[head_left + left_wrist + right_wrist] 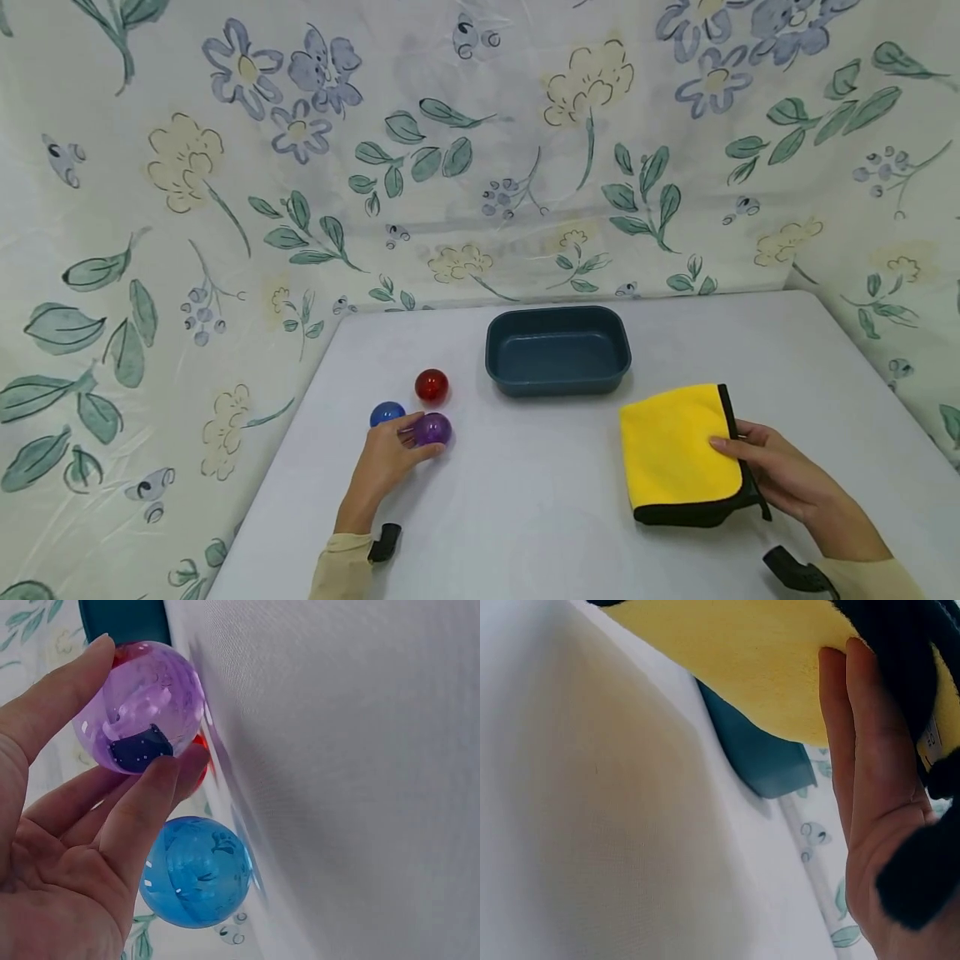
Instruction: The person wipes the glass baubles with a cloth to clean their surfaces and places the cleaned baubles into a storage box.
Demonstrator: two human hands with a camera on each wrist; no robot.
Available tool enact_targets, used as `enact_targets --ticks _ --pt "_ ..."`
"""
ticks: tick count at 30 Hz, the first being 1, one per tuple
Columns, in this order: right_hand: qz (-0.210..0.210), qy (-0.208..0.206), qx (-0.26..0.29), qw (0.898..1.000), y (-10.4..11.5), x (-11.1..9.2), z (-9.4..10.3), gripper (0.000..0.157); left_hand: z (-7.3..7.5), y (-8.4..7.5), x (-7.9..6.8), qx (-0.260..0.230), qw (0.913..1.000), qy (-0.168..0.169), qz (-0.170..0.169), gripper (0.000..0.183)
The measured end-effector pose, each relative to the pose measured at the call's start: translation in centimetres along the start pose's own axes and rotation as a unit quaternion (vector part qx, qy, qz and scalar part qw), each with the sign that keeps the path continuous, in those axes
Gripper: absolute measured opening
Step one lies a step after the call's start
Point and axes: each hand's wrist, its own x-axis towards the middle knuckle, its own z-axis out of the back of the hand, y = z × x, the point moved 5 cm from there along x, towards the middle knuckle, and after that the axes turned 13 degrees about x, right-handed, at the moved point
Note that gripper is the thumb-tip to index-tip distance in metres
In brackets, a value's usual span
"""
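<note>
My left hand (388, 467) pinches a clear purple ball (432, 429) between thumb and fingers, over the left part of the table. A blue ball (387, 414) sits just behind that hand, and a red ball (432, 387) lies a little farther back. In the left wrist view the purple ball (142, 709) shows between the fingertips, with the blue ball (196, 871) below it. On the right, my right hand (798, 479) grips the edge of a folded yellow cloth (678, 450) with black trim, thumb on top. Its fingers (870, 735) lie under the cloth (742, 660).
A dark teal rectangular tray (558, 390) stands at the back middle of the white table (525, 517). Floral sheeting (480, 167) hangs behind and along the sides. Black straps (385, 542) are on both wrists.
</note>
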Motion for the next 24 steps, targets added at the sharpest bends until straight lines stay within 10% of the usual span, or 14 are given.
enact_targets --ticks 12,24 --pt "0.021 -0.007 -0.037 0.999 1.1 1.2 -1.7 0.022 0.2 -1.3 0.3 -0.005 0.9999 -0.005 -0.011 0.068" --pt "0.044 -0.022 -0.057 0.997 3.0 4.0 -4.6 0.021 2.8 -7.3 1.3 -0.116 0.9897 -0.014 -0.082 0.066"
